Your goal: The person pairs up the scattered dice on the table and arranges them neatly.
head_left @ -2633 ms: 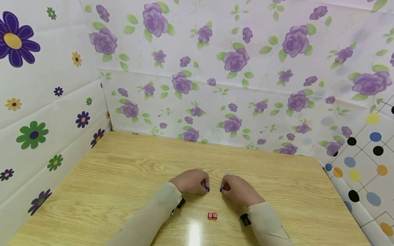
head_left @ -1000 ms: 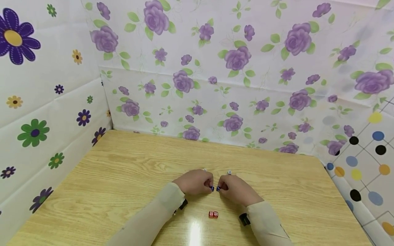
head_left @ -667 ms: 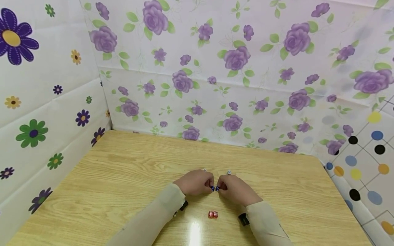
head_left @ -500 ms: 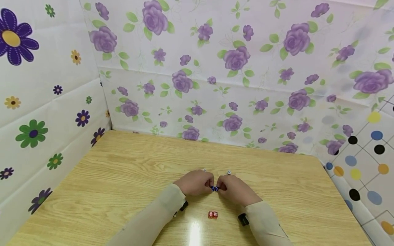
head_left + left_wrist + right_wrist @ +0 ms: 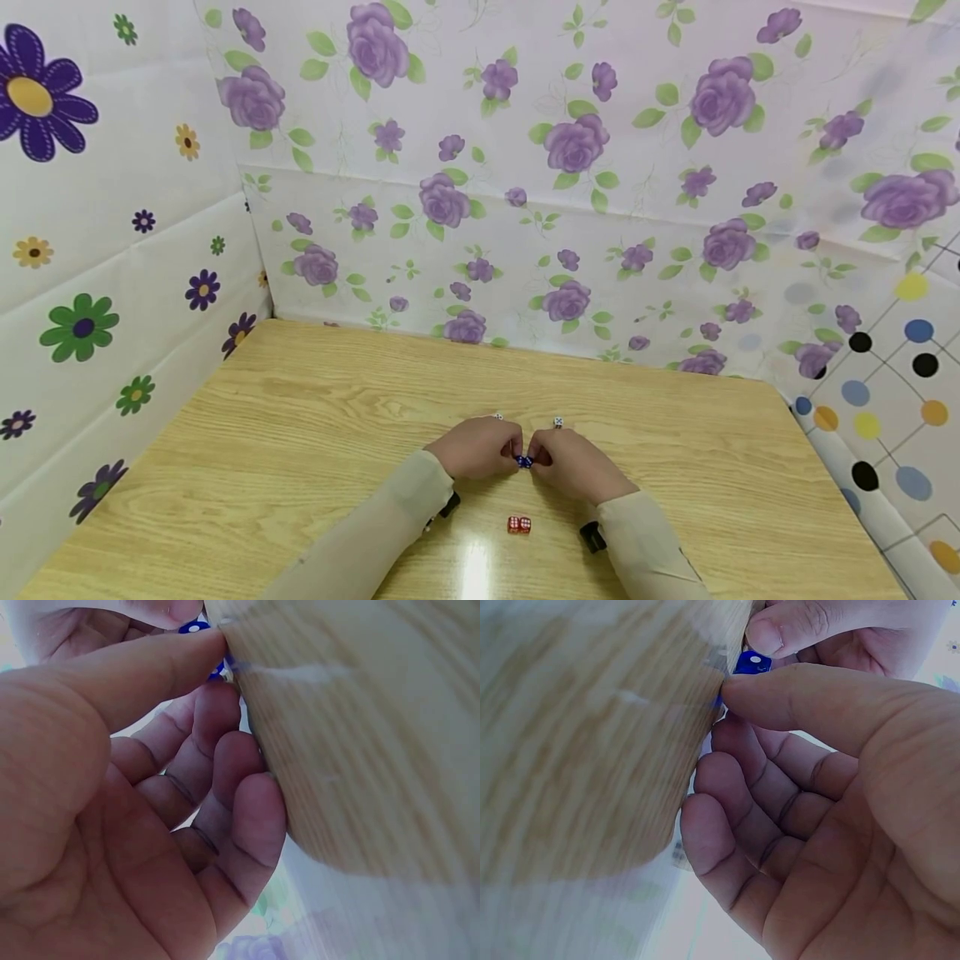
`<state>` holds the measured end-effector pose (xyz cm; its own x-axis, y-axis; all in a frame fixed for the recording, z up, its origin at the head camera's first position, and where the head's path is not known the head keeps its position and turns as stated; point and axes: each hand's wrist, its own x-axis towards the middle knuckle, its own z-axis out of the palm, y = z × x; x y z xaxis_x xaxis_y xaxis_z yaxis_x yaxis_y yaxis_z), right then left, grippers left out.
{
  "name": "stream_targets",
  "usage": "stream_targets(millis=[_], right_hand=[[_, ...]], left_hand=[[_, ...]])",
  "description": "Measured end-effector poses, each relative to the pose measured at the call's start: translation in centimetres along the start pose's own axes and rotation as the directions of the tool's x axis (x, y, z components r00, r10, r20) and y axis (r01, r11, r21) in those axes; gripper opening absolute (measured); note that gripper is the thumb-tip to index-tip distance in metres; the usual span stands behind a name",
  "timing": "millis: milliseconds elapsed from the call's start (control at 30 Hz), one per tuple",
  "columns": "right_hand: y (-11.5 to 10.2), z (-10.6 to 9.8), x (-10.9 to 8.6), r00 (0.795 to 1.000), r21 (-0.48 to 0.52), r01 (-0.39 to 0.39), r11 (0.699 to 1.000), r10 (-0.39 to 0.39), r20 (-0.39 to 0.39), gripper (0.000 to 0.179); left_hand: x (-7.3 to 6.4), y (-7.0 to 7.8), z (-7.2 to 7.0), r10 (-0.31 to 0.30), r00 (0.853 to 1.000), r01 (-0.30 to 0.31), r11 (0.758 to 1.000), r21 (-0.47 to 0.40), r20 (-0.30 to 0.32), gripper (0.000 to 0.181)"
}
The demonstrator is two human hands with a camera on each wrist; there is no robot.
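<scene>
Two blue dice meet side by side on the wooden table, between both hands. My left hand [image 5: 476, 447] pinches the left blue die [image 5: 520, 461] between thumb and forefinger. From the other side, my right hand [image 5: 576, 462] pinches the right blue die [image 5: 529, 462] the same way. In the left wrist view, the left thumb [image 5: 165, 667] covers most of its die. The right wrist view shows one blue die [image 5: 751, 663] by the left thumb; the right hand's own die is mostly hidden. The other fingers of both hands curl loosely against the tabletop.
Two red dice [image 5: 519, 525] sit together on the table [image 5: 337, 400], nearer the body. Behind the hands are a white die [image 5: 558, 422] at right and another, partly hidden white die [image 5: 498, 416] at left. Flowered cloth [image 5: 517, 242] hangs beyond the table's far edge.
Both hands have slid inward with their blue dice. The gap between the dice has closed, and they now appear to touch. The red and white dice have stayed put.
</scene>
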<state>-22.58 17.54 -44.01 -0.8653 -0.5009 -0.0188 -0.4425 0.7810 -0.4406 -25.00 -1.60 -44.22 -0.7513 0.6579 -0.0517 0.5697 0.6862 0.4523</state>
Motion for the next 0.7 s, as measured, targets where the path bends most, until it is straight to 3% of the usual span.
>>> stream_targets(millis=[467, 700], right_hand=[[0.32, 0.03, -0.02, 1.0, 0.036, -0.002, 0.999, 0.002, 0.0, 0.005], [0.86, -0.35, -0.34, 0.999, 0.035, -0.046, 0.998, 0.045, 0.008, 0.007]], left_hand=[[-0.01, 0.02, 0.06, -0.014, 1.0, 0.014, 0.999, -0.029, 0.007, 0.005], [-0.26, -0.25, -0.48, -0.026, 0.999, 0.027, 0.999, -0.046, 0.021, 0.011]])
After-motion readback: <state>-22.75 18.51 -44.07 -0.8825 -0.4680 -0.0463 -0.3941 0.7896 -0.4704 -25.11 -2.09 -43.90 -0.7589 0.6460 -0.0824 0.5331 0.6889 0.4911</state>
